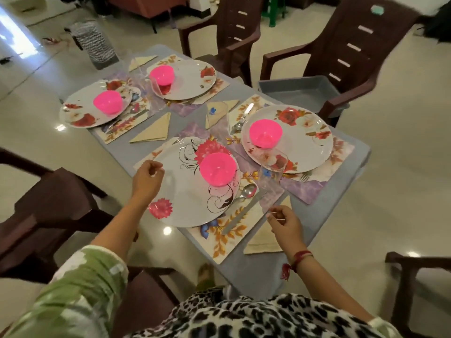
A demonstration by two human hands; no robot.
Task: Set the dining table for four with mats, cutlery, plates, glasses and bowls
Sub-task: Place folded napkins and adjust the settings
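Four floral mats lie on the grey table [258, 269], each with a flowered plate and a pink bowl. The nearest plate [185, 191] carries a pink bowl [218, 169]. To the right of this plate a spoon [247, 192] and a knife [244, 211] lie on the mat [227, 242]. A clear glass [272, 172] stands just beyond them, and a folded napkin [262, 240] lies at the mat's right. My left hand [147, 179] hovers by the plate's left rim, fingers loosely curled, holding nothing. My right hand [284, 222] hangs over the napkin, fingers loosely curled, holding nothing I can make out.
The other plates sit at the right [307, 142], far [192, 79] and left [80, 113]. Brown plastic chairs ring the table; the far right one holds a grey tray [292, 91]. A patterned basket [94, 45] stands on the floor beyond.
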